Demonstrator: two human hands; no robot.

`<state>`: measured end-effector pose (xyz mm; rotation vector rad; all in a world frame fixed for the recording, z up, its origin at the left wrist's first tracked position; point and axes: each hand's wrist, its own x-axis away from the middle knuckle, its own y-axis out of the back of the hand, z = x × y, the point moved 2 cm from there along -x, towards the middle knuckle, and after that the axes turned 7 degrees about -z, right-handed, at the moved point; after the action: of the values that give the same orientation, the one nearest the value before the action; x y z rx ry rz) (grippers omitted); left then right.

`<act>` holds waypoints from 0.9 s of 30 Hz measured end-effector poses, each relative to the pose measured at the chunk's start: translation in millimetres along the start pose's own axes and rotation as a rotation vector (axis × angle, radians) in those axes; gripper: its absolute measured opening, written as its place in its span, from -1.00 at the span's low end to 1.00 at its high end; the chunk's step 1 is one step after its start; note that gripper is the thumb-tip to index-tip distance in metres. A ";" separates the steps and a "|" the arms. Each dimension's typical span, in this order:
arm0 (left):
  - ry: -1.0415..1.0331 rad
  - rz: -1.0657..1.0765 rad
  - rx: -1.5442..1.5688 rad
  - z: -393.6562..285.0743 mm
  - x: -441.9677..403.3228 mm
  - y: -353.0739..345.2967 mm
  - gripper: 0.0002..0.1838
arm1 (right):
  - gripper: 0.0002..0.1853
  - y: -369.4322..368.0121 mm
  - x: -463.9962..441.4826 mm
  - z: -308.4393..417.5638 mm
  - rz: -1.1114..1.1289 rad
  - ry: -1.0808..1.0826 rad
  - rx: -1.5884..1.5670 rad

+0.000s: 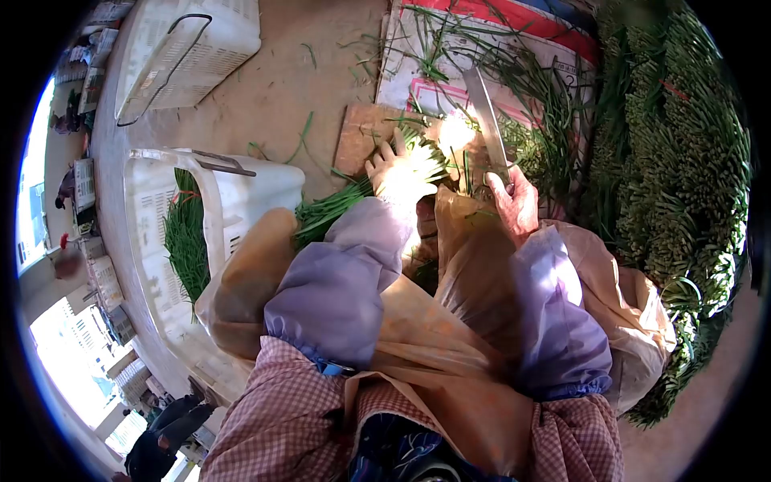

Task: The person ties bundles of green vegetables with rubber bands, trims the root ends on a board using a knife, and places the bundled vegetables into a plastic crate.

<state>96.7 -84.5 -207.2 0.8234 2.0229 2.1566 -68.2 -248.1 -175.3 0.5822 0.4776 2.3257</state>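
A bundle of green stalks (333, 210) lies across a brown board (359, 128), its cut ends toward the right. My left hand (393, 170) rests on the bundle with its fingers spread, partly washed out by bright sunlight. To the right, my right hand (516, 201) is closed round the handle end of a long knife (488, 120). The blade points up and slightly left, away from me, and stands apart from the bundle. Loose green pieces (526, 149) lie to the right of the blade.
A white crate (265, 189) holding a tied green bunch (186, 241) stands at left, another crate (193, 60) beyond it. A large pile of green stalks (671, 136) fills the right. A printed sack (401, 64) lies behind the board. A person (165, 438) appears lower left.
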 end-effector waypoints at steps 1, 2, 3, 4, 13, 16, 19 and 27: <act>0.025 0.069 -0.029 -0.7 -6.1 -2.5 0.45 | -0.75 0.6 3.7 5.5 0.005 0.074 0.063; 0.022 0.025 -0.035 0.9 -9.4 -5.4 0.44 | -0.81 -1.1 7.4 8.3 0.001 0.193 0.194; 0.015 -0.023 -0.041 2.0 -11.6 -8.2 0.42 | -0.87 -2.4 10.4 12.6 -0.007 0.315 0.325; 0.032 0.039 -0.037 1.3 -15.6 -12.6 0.38 | -0.91 -10.6 18.5 17.3 -0.044 0.320 0.337; 0.019 0.032 0.015 3.7 -23.6 -19.0 0.17 | -0.83 -37.2 32.1 15.5 0.129 0.182 0.584; -0.001 -0.009 0.077 6.4 -25.7 -21.6 0.04 | -0.83 -43.5 26.6 14.0 0.184 0.194 0.669; -0.018 -0.019 0.093 8.0 -27.2 -25.1 0.02 | -0.82 -45.9 23.3 15.6 0.185 0.184 0.670; -0.027 0.026 0.116 10.1 -34.6 -21.7 -0.19 | -0.76 -37.8 18.8 11.3 0.165 0.184 0.543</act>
<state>124.0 -86.5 -239.2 0.8927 2.1531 2.0452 -54.8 -206.7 -178.9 0.6771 1.2102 2.4153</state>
